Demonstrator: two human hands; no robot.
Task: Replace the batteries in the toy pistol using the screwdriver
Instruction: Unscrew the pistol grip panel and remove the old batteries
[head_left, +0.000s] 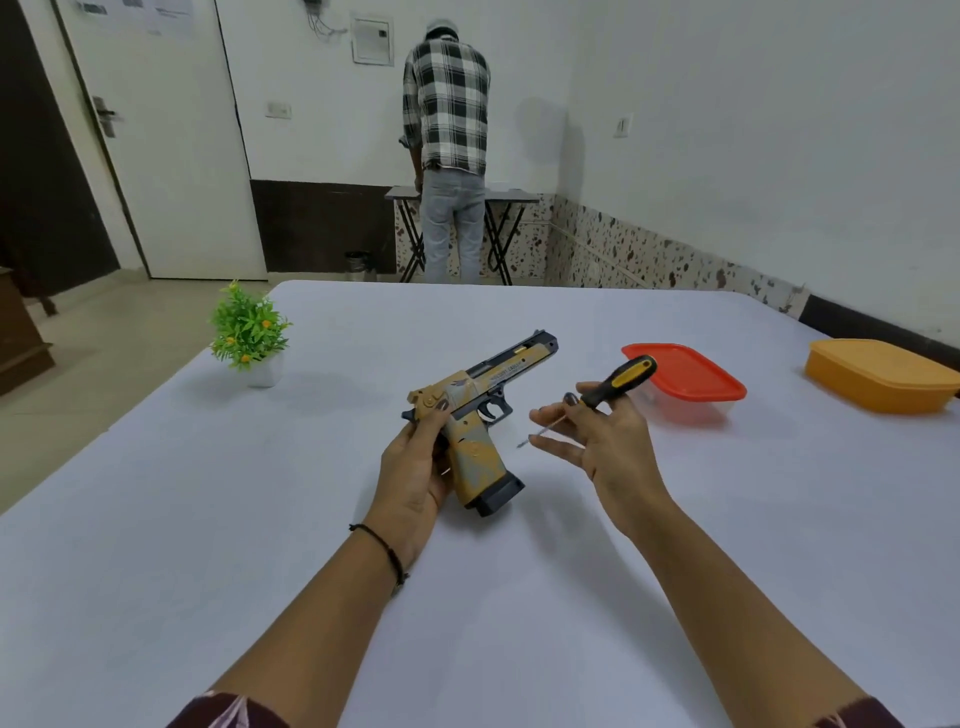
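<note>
A tan and black toy pistol (483, 410) is held above the white table (260, 519) near its middle, barrel pointing away and to the right, grip and black magazine base towards me. My left hand (415, 462) grips it from the left at the rear of the slide and the grip. Just to its right, my right hand (597, 436) holds a screwdriver (618, 382) with a black and yellow handle between loosely spread fingers. The thin shaft points down-left towards the pistol, its tip a short way from the trigger guard.
A clear box with a red lid (691, 379) stands right of my right hand, and an orange box (883, 374) sits at the far right edge. A small green plant in a white pot (249, 332) stands at the table's left. A person in a checked shirt (447, 130) stands at a folding table behind.
</note>
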